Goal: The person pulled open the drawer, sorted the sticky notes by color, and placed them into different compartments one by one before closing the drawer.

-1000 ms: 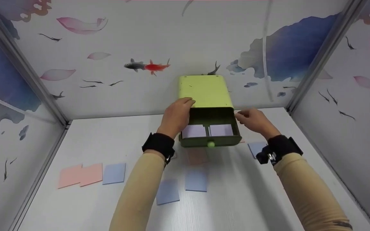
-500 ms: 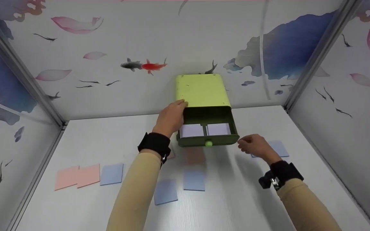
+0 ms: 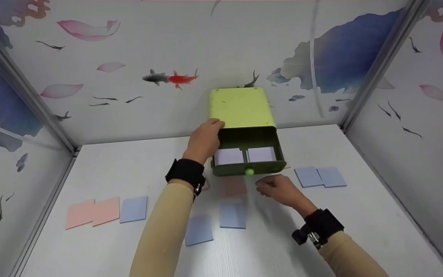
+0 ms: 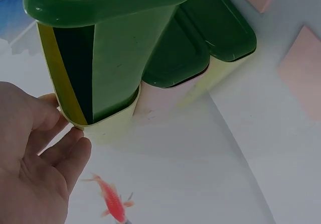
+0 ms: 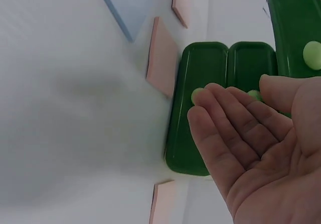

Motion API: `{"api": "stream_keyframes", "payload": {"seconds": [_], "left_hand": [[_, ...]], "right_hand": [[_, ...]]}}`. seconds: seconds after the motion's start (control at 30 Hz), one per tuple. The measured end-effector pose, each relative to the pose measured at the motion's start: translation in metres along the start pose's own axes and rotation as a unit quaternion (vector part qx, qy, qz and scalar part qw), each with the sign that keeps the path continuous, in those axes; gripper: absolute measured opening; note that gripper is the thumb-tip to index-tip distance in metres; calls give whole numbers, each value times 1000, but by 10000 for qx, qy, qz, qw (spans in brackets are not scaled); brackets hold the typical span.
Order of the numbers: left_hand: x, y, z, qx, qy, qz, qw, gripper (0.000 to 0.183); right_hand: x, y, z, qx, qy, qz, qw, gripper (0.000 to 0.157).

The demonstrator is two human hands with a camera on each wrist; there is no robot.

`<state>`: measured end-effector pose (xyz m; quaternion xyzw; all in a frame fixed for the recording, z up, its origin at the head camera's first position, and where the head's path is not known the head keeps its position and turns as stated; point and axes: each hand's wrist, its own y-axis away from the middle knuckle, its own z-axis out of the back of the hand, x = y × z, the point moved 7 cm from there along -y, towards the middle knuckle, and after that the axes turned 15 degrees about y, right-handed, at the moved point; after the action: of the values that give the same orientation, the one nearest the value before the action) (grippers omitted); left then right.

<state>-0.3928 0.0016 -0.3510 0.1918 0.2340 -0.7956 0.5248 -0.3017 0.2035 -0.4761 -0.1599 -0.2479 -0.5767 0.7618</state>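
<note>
A small yellow-green drawer cabinet [image 3: 240, 107] stands against the back wall. Its dark green top drawer [image 3: 225, 170] is pulled out, with a light green knob [image 3: 249, 172] in front and pale lilac squares [image 3: 229, 157] in two compartments. My left hand [image 3: 203, 141] holds the front left edge of the casing, its fingertips [image 4: 80, 146] against the rim. In front of the cabinet and below the top drawer is my right hand [image 3: 279, 190], holding nothing, with the fingers loosely extended. The right wrist view shows the pushed-in lower drawers [image 5: 200, 68] behind the fingers, their knobs partly hidden.
On the white table [image 3: 102, 173] lie flat square tiles. Pink ones [image 3: 79, 213] and blue ones [image 3: 134, 209] are at the left, more blue [image 3: 233, 216] and pink [image 3: 233, 186] in front of the cabinet. Two blue tiles [image 3: 308, 177] lie at the right. Patterned walls stand around.
My right hand has come away from beside the open drawer, moving down and then left to the front of the cabinet. The left hand keeps its hold; drawer and tiles look unmoved.
</note>
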Motion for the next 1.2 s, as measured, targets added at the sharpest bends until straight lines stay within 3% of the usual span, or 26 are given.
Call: {"api": "stream_keyframes", "payload": {"seconds": [0.27, 0.53, 0.83, 1.0, 1.2], "left_hand": [[1, 0, 1, -178, 419, -53, 9989, 43], [8, -2, 6, -582, 1036, -208, 9927, 30], [25, -5, 10, -957, 1937, 189, 9762, 27], [27, -6, 10, -915, 1986, 382, 9750, 26], [25, -5, 9, -787, 1954, 327, 9770, 29]], "right_hand": [[18, -1, -4, 130, -1123, 82, 9936, 33], [24, -6, -3, 207, -1731, -32, 9847, 40], [35, -10, -1, 115, -1808, 102, 9834, 44], [36, -12, 2, 101, -1798, 111, 9836, 44], [38, -13, 6, 34, -1832, 59, 9831, 45]]}}
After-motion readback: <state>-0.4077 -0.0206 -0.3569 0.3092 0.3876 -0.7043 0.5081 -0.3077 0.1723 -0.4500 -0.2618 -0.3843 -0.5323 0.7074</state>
